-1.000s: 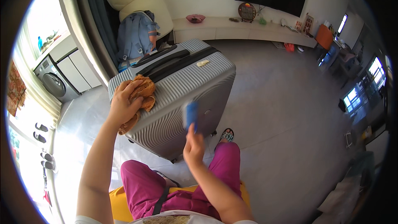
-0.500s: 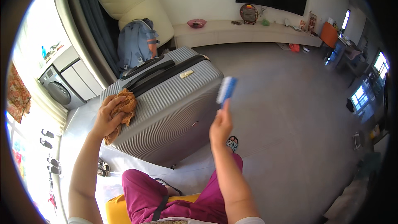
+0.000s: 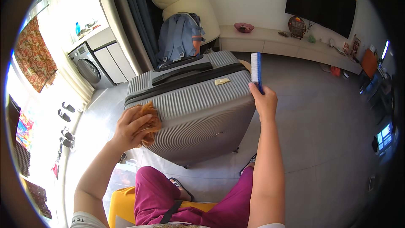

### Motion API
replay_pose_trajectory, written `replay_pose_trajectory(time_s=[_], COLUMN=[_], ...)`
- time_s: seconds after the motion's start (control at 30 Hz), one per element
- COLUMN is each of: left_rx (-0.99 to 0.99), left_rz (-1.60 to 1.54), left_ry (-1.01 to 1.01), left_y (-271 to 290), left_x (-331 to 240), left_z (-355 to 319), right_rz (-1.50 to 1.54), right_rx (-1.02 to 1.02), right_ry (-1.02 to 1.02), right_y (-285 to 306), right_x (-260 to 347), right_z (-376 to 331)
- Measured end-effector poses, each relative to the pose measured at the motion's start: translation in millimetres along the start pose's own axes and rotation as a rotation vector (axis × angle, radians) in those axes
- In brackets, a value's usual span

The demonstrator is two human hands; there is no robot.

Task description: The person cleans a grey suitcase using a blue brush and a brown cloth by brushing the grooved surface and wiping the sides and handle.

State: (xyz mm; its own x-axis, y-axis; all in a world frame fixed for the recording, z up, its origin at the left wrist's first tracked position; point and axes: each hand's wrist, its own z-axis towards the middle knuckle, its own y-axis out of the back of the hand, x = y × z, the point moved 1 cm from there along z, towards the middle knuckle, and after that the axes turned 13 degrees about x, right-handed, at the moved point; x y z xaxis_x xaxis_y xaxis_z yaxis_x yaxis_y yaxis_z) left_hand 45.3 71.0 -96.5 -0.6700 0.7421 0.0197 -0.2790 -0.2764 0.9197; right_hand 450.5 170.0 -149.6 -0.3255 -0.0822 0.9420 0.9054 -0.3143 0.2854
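A large grey ribbed suitcase (image 3: 198, 114) stands on the floor before my knees, its black zip band and carry handle (image 3: 182, 72) facing up. My left hand (image 3: 134, 127) is closed around a crumpled orange-brown cloth (image 3: 152, 120), pressed to the case's near left corner. In my right hand (image 3: 266, 102) is a blue scrubbing brush (image 3: 257, 72), held upright by its lower end with white bristles toward the case. The brush is beside the case's right end; I cannot tell whether they touch. A small cream-coloured piece (image 3: 222, 82) lies on the top.
Behind the suitcase a blue-grey backpack (image 3: 179, 38) leans on a cream cushioned seat (image 3: 190, 0). A low white cabinet (image 3: 270, 46) runs along the far wall. At left are a washing machine (image 3: 87, 68) and several slippers (image 3: 67, 107). I sit on a yellow stool (image 3: 122, 202).
My view has turned left, so the room appears farther right. My left hand with the cloth has slid down to the case's near edge; the brush has become upright beside the right end.
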Motion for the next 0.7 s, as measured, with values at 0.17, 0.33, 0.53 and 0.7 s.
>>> replay_pose_trajectory(time_s=[0.17,0.33,0.53,0.7], left_rx=[-0.009,-0.121,-0.192,-0.122], left_rz=[-0.075,-0.029,0.052,0.004], left_ry=[-0.067,-0.138,-0.322,-0.441], left_y=[-28.5,-69.6,-111.6,-135.4], left_x=[-13.1,-73.0,-130.5,-148.9], left_z=[61.0,141.8,186.7,197.1], right_rz=[0.005,-0.018,-0.123,0.135], right_rx=[-0.009,-0.044,-0.037,0.142], right_ry=[0.004,0.034,0.063,-0.026], right_y=[0.7,-0.9,6.4,30.4], right_x=[0.9,12.9,4.4,-16.7], right_z=[-6.5,-16.9,-18.8,-20.7])
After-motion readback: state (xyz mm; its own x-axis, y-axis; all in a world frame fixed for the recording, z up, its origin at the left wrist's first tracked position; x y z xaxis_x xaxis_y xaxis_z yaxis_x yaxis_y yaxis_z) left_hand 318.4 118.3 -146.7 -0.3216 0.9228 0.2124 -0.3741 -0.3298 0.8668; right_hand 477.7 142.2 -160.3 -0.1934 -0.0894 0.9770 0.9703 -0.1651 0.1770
